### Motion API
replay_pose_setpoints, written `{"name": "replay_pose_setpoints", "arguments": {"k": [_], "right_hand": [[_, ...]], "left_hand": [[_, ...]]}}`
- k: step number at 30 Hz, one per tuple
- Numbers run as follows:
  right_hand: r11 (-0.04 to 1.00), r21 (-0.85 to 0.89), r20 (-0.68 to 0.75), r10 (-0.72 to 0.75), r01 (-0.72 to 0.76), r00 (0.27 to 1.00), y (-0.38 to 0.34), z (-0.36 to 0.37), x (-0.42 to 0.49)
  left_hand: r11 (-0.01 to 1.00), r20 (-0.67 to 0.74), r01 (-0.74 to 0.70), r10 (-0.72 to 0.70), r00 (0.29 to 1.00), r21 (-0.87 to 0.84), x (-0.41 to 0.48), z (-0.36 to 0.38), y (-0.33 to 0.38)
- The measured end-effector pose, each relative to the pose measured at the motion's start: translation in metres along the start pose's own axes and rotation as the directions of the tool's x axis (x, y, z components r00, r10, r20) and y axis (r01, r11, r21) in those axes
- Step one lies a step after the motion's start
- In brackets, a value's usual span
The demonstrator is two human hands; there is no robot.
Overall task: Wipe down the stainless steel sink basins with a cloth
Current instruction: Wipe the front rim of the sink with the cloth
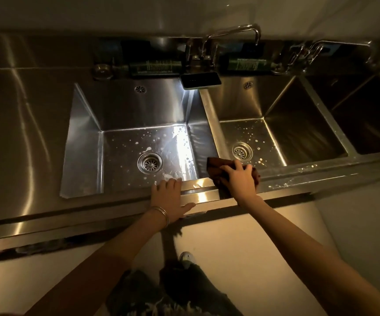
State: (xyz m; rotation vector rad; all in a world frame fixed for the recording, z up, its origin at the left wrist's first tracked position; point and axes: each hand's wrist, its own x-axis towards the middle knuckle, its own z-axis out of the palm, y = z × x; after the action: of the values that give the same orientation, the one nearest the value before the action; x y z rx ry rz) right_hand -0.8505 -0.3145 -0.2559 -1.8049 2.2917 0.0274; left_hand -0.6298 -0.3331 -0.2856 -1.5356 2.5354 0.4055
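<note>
A stainless steel sink unit has a left basin (88, 142) and a middle basin (298, 133), both floors spotted with white droplets around round drains. A dark brown cloth (215, 166) lies on the front rim where the divider between the two basins meets it. My right hand (241, 176) presses flat on the cloth, fingers spread over it. My left hand (173, 199) rests open on the front rim of the left basin, holding nothing, with thin bangles at the wrist.
A third basin (371, 124) lies dark at the far right. A phone (200, 80) with its light on sits on the back ledge above the divider. Faucets (234, 33) and two green bottles (155, 67) line the backsplash. A flat drainboard (20, 133) extends left.
</note>
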Motion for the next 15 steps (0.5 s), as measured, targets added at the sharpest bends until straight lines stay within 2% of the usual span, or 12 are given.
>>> {"name": "replay_pose_setpoints", "arguments": {"k": [3, 7, 12, 15], "right_hand": [[0.99, -0.032, 0.062, -0.134, 0.137, 0.989, 0.014, -0.004, 0.006], [0.974, -0.042, 0.067, -0.22, 0.223, 0.973, 0.027, 0.002, -0.015], [0.909, -0.024, 0.143, -0.41, 0.417, 0.901, -0.066, 0.017, -0.018], [0.899, -0.045, 0.174, -0.421, 0.435, 0.89, -0.087, 0.017, -0.016]], "left_hand": [[0.999, -0.012, 0.023, -0.024, 1.0, -0.046, -0.004, -0.004, -0.005], [0.995, -0.05, 0.084, -0.087, 0.995, -0.051, -0.017, -0.003, -0.03], [0.987, -0.037, 0.157, -0.158, 0.987, -0.045, -0.025, -0.003, -0.043], [0.982, -0.017, 0.187, -0.187, 0.982, -0.042, -0.031, -0.008, -0.056]]}}
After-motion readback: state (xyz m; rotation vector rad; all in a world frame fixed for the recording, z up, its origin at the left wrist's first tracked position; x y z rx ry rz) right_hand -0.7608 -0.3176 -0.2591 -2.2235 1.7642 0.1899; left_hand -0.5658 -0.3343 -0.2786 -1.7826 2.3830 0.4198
